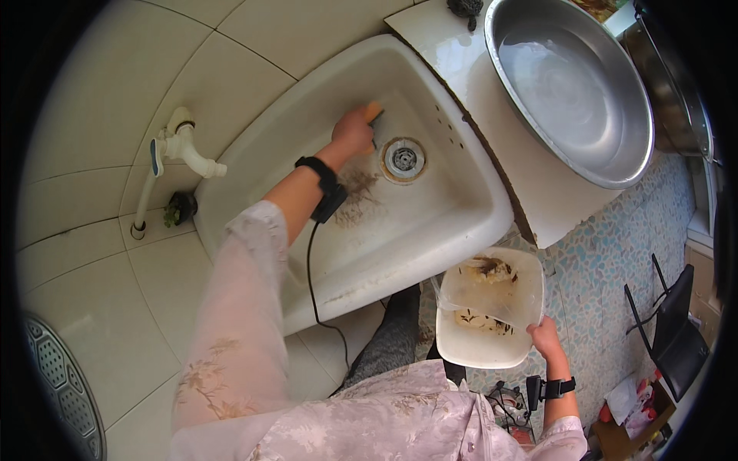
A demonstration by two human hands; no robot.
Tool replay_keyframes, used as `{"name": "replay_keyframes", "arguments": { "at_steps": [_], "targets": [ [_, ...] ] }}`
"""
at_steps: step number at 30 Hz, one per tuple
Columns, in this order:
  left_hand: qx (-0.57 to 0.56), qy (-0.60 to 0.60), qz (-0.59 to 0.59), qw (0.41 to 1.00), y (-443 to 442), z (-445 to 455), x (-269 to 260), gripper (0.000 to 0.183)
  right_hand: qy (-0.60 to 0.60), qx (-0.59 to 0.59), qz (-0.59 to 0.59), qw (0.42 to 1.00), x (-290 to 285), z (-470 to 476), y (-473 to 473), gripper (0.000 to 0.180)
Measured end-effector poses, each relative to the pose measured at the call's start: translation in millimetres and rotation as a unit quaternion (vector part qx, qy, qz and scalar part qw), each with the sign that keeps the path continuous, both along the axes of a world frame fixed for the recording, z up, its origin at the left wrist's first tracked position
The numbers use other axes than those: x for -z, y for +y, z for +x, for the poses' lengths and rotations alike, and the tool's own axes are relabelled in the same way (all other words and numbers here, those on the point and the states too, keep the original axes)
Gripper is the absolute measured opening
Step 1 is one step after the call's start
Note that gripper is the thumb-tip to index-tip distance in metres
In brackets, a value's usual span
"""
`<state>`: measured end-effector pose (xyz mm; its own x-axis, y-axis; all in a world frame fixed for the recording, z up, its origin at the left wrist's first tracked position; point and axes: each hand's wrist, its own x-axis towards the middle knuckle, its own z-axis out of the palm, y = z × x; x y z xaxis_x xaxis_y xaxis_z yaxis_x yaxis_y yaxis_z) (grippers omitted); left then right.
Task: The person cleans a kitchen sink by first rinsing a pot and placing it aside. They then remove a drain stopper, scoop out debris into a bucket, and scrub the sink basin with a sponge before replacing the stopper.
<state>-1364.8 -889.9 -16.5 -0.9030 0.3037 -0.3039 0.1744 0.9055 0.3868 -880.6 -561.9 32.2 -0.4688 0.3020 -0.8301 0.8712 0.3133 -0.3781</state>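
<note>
In the white ceramic sink [438, 199], my left hand [353, 131] grips an orange and dark scrubbing sponge [373, 112] against the basin floor, up and left of the metal drain [404, 159]. Brown dirt [358, 193] is smeared on the basin below that hand. My right hand [543, 336] holds the rim of a white plastic bin [484, 354] below the sink's front edge. A clear plastic liner and dark and pale scraps lie inside the bin. Both wrists wear black bands; a cable hangs from the left one.
A white plastic faucet [193, 152] juts from the tiled wall, near a small potted plant [180, 209]. A steel basin of water [568, 86] stands on the white counter [507, 129] beside the sink. A black chair [671, 334] and a cardboard box [651, 423] are on the floor.
</note>
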Motion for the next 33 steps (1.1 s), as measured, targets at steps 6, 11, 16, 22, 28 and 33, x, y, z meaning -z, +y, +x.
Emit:
{"name": "replay_keyframes", "arguments": {
  "at_steps": [6,11,16,22,28,33],
  "targets": [
    [0.209,-0.026,0.116,0.971,45.4,46.0,13.1,0.024,0.003,-0.012,0.005,1.0,-4.4,-10.3,-7.1,0.03],
    [0.143,-0.116,0.071,0.98,-26.5,98.5,-23.1,0.021,-0.004,-0.057,0.025,0.998,-5.7,-9.3,-0.2,0.028],
    [0.035,-0.156,-0.189,0.969,-208.5,143.5,-42.0,0.047,-0.012,0.047,-0.038,0.998,6.4,2.6,2.4,0.026],
    [-0.085,-0.399,-0.292,0.865,-255.0,200.7,50.7,0.031,-0.048,0.091,-0.051,0.993,9.0,1.4,-3.5,0.027],
    [-0.303,-0.513,0.082,0.799,-108.0,139.3,42.0,0.016,-0.048,0.063,-0.048,0.996,5.6,-4.9,-6.7,0.027],
    [-0.27,-0.45,0.321,0.788,-39.6,75.9,12.8,0.012,-0.037,0.013,-0.006,0.999,3.0,-4.5,-0.7,0.028]
  ]
}}
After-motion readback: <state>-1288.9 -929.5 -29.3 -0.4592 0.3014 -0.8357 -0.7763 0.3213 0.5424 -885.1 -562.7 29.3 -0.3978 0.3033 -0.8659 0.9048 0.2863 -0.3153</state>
